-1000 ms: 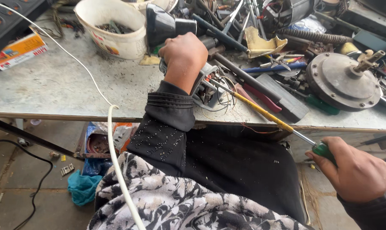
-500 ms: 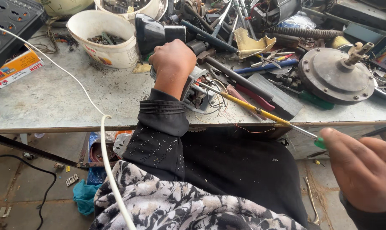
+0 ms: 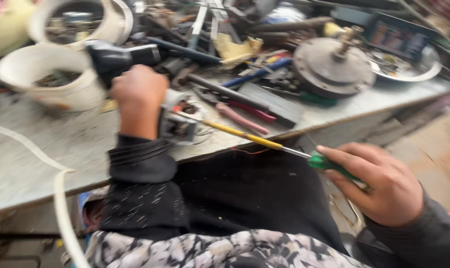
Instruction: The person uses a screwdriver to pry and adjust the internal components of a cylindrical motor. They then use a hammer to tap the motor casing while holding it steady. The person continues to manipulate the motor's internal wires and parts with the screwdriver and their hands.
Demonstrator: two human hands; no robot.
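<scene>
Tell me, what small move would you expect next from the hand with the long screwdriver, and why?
Probably a slight push forward with a turn. The right hand grips the green handle of the screwdriver, whose yellow shaft already reaches into the small motor part that the left hand steadies on the workbench. Whether the tip is seated is hidden, and the picture is blurred.

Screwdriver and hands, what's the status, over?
Left hand gripping small motor on workbench. Right hand holds green-handled screwdriver, tip into motor. Red-handled pliers lying close by.
</scene>
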